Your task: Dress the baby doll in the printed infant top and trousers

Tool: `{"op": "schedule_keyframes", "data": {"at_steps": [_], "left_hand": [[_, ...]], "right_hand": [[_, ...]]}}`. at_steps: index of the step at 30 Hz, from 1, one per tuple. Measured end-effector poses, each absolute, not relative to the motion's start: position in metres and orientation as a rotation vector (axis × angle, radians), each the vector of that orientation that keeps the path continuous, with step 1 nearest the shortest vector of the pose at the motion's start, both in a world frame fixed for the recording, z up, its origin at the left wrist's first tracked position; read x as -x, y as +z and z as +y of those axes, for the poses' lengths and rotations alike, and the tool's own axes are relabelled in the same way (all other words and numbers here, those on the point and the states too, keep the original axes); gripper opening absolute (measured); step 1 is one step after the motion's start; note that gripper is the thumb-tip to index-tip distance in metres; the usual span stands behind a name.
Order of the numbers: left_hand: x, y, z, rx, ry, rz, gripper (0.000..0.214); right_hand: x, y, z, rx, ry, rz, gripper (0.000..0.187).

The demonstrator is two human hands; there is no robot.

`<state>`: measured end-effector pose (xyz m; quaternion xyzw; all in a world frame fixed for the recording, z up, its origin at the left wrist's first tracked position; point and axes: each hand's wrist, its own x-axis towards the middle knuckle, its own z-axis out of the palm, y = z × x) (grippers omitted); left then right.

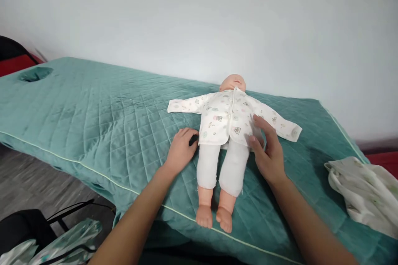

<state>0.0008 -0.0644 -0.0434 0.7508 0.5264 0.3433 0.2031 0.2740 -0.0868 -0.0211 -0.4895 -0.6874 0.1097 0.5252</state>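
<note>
Doll (217, 138) lies between the two hands

Beyond both hands rises a pale wall (155, 29). A crumpled light cloth (367, 194) sits to the right of the right hand (269, 153), well apart from it; a round hole (35, 74) in the green quilted cover (130, 124) is far left of the left hand (182, 149). The right fingers hide part of the jacket's (224, 112) side. The doll is face-up, head beyond the hands, feet nearer the wearer. The left hand is half curled by the hem, its grip unclear; the right's thumb and forefinger stand apart at the jacket.
</note>
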Motion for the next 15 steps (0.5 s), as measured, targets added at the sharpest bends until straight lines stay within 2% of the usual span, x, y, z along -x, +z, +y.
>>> {"op": "schedule_keyframes", "data": {"at_steps": [4, 7, 11, 15], "left_hand": [[-0.002, -0.040, -0.069, -2.237, 0.796, 1.464, 0.023], [-0.002, -0.040, -0.070, -2.300, 0.719, 1.464, 0.022], [-0.002, -0.040, -0.069, -2.336, 0.697, 1.468, 0.016], [-0.002, -0.040, -0.069, -2.359, 0.707, 1.464, 0.013]], "right_hand": [[-0.285, -0.036, -0.114, 1.384, 0.398, -1.521, 0.064], [-0.288, -0.043, -0.127, 1.542, 0.435, -1.439, 0.071], [-0.284, -0.044, -0.124, 1.729, 0.323, -1.365, 0.065], [-0.279, -0.040, -0.117, 1.805, 0.221, -1.405, 0.051]]}}
